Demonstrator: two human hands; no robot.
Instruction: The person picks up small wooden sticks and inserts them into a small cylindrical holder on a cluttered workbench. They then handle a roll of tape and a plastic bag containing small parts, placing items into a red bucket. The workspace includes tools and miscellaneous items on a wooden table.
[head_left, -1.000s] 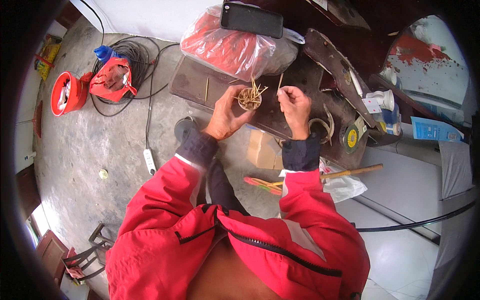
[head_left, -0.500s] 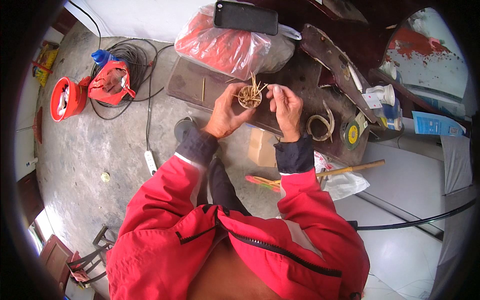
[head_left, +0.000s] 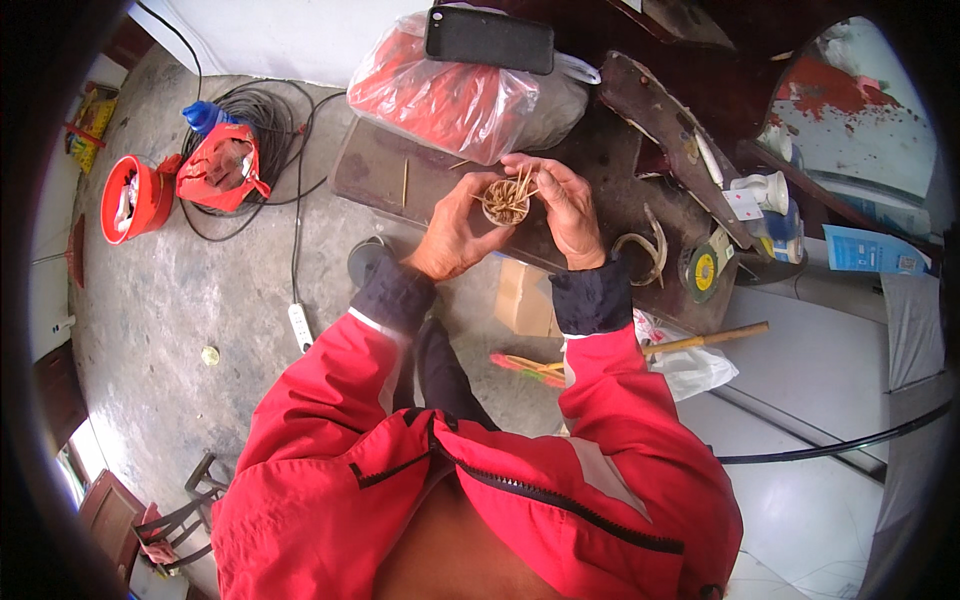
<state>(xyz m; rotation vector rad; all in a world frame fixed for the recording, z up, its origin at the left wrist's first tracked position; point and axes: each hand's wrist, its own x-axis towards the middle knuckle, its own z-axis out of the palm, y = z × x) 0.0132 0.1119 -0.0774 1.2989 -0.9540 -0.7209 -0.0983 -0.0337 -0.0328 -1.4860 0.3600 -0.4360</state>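
Left grip (head_left: 452,232) clasps a cup (head_left: 495,219) of sticks (head_left: 508,197), right grip (head_left: 567,212) curled, hold unclear; blue sheet (head_left: 868,247) bears print.

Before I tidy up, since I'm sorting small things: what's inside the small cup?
Thin light-brown sticks are bunched inside the small cup, some jutting past its rim. Their lower ends and the cup's bottom are hidden.

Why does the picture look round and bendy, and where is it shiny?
Head view: the fisheye lens makes black corners and curved edges. Head view again: pale glare on the floor at left, white shine on the plastic bag.
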